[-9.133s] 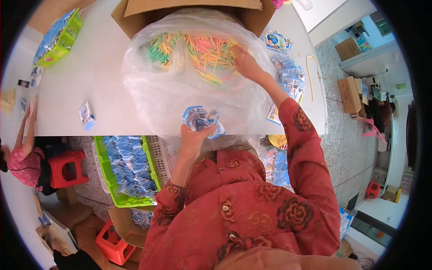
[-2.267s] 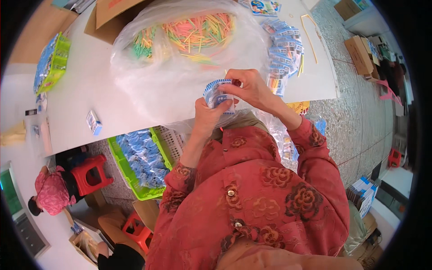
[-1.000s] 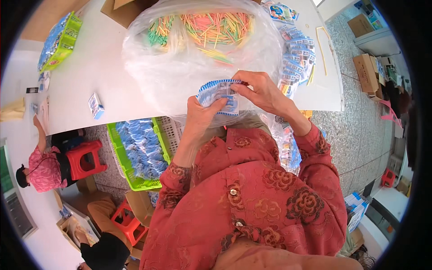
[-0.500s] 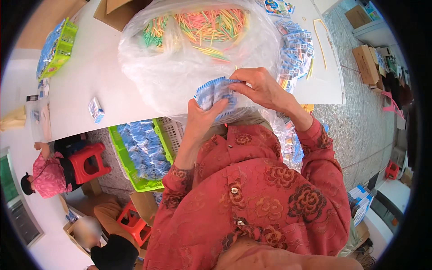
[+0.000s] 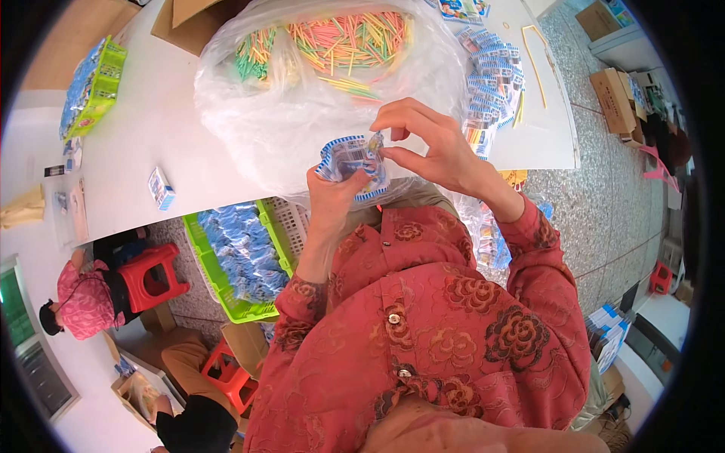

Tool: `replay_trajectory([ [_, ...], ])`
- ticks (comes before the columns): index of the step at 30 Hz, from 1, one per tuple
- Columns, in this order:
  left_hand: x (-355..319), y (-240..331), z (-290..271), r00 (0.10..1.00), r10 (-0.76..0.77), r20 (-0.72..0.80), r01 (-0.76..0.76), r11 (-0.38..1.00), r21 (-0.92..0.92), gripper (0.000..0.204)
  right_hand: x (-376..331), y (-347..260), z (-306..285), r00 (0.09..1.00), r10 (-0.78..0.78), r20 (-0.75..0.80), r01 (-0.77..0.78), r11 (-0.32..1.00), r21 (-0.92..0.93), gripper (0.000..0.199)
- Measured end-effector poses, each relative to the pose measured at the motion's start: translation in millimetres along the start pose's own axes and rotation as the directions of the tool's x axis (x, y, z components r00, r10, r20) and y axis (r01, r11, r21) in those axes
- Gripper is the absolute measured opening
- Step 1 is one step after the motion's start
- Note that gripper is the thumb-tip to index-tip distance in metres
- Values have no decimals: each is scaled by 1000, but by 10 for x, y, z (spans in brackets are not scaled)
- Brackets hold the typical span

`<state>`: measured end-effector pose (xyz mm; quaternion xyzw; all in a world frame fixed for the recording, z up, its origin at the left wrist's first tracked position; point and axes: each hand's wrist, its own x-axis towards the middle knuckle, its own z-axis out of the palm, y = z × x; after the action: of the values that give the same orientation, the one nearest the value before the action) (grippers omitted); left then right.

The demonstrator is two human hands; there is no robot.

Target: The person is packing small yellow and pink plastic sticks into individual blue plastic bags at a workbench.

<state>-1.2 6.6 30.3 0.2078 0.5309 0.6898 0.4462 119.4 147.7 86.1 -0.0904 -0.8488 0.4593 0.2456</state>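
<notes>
My left hand [image 5: 332, 198] holds a small blue-and-white printed packet [image 5: 352, 161] from below, in front of my chest. My right hand [image 5: 424, 143] pinches the packet's upper right corner with thumb and forefinger. Just beyond the hands lies a big clear plastic bag [image 5: 302, 113] full of thin coloured sticks [image 5: 343, 41] in pink, yellow, green and orange. The bag rests on a white table [image 5: 143, 143]. Both forearms wear red flowered sleeves.
A heap of filled blue-and-white packets [image 5: 491, 79] lies on the table at my right. A green basket [image 5: 226, 257] of such packets sits on the floor at my left, near a red stool [image 5: 155, 275]. Another green basket [image 5: 91, 87] and a cardboard box [image 5: 189, 19] stand farther back. Two other people sit lower left.
The packet has stayed between my hands over the last second; my right fingers have shifted along its top edge to the right corner. Earlier, my right hand reached into the stick bag.
</notes>
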Motion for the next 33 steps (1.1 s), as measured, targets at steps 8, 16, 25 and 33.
replay_trajectory([
  [8, 20, -16, 23, 999, -50, -15, 51, 998, 40, 32, -12, 40, -35, 922, -386, 14, 368, 867, -337, 25],
  [16, -92, -40, 41, 998, -40, -41, 39, 999, -37, 28, -91, -24, -43, 911, -342, 229, 403, 855, -326, 17],
  [25, -162, -31, 48, 993, -62, 98, 56, 997, 60, 31, -107, 19, 56, 935, -262, 240, 335, 874, -352, 13],
  [33, -122, -90, 28, 997, -66, -32, 65, 998, -20, 33, -15, -36, 179, 935, -250, 252, 332, 867, -372, 13],
])
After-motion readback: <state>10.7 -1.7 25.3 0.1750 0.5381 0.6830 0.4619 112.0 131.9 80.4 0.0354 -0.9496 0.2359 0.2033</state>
